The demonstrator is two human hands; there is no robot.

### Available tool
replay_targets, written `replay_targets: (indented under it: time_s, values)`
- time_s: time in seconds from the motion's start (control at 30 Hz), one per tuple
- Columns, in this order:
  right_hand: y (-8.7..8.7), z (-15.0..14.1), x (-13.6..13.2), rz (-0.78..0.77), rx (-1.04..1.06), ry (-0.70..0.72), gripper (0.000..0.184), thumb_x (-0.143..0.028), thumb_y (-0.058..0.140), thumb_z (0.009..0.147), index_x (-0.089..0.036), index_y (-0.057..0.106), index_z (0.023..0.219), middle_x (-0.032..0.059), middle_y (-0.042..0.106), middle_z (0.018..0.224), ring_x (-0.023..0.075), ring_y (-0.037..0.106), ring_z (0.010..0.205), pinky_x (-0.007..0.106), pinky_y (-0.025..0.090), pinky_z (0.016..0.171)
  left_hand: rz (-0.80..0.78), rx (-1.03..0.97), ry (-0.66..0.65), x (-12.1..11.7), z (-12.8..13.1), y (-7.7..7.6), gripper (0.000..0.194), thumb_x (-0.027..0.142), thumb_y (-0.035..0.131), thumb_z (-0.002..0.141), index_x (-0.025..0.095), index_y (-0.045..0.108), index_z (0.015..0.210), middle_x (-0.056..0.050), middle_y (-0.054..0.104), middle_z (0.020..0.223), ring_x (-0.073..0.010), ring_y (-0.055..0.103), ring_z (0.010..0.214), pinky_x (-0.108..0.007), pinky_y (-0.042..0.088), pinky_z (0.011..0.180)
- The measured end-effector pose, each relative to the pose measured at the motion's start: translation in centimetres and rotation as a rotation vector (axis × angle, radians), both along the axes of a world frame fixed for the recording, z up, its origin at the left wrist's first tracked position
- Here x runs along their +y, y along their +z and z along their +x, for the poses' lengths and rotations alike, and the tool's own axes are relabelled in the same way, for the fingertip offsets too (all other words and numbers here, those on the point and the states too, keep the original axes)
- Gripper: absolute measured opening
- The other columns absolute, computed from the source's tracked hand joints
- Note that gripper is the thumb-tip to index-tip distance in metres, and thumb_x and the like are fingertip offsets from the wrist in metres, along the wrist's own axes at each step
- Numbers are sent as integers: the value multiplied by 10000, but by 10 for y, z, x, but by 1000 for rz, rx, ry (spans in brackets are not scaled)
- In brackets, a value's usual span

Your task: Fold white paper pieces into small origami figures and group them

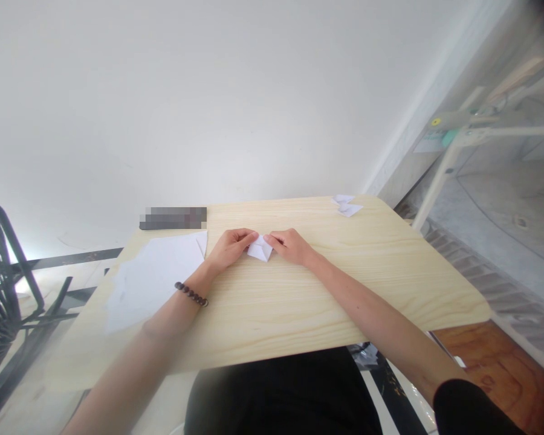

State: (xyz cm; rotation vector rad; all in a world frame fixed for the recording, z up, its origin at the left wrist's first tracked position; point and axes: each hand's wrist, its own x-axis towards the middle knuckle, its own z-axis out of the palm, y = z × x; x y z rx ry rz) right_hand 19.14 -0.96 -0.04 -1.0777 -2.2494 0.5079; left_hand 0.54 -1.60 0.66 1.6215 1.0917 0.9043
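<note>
A small piece of folded white paper is held between my two hands, just above or on the wooden table. My left hand pinches its left upper edge with thumb and fingers. On the opposite side, the thumb and fingers of my right hand grip the right upper edge. Creases show on the paper's face, and its lower corner points toward me. Most of my fingertips are hidden behind the paper or under the thumbs.
White paper sheets lie spread on the table's left, partly under my left forearm. Behind them is a dark, pixelated oblong object. Folded paper pieces rest at the back right. A white wall rises behind the table.
</note>
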Motion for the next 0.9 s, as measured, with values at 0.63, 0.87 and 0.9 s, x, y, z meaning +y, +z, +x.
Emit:
replay_targets:
  time_s: [0.63, 0.87, 0.9]
  values:
    - [-2, 1, 0, -23, 8, 33, 418, -421, 326, 830, -149, 398, 520, -40, 333, 473, 53, 288, 459, 203, 217, 469, -19, 27, -27, 0, 0, 0, 341, 440, 535, 722, 129, 621, 833, -30, 609, 750, -119, 504, 648, -220, 374, 585]
    - [-1, 1, -1, -18, 18, 61, 311, -369, 359, 828, -155, 527, 679, -34, 448, 544, 57, 361, 490, 193, 241, 486, 20, 79, -52, -2, -1, 3, 319, 426, 522, 733, 127, 614, 795, -22, 596, 715, -118, 499, 630, -214, 365, 561]
    - [-1, 1, -2, -17, 16, 68, 308, -364, 357, 829, -155, 533, 687, -33, 454, 548, 57, 364, 491, 193, 243, 490, 24, 86, -53, -2, -1, 4, 319, 426, 520, 734, 126, 613, 790, -22, 592, 710, -117, 497, 625, -213, 361, 555]
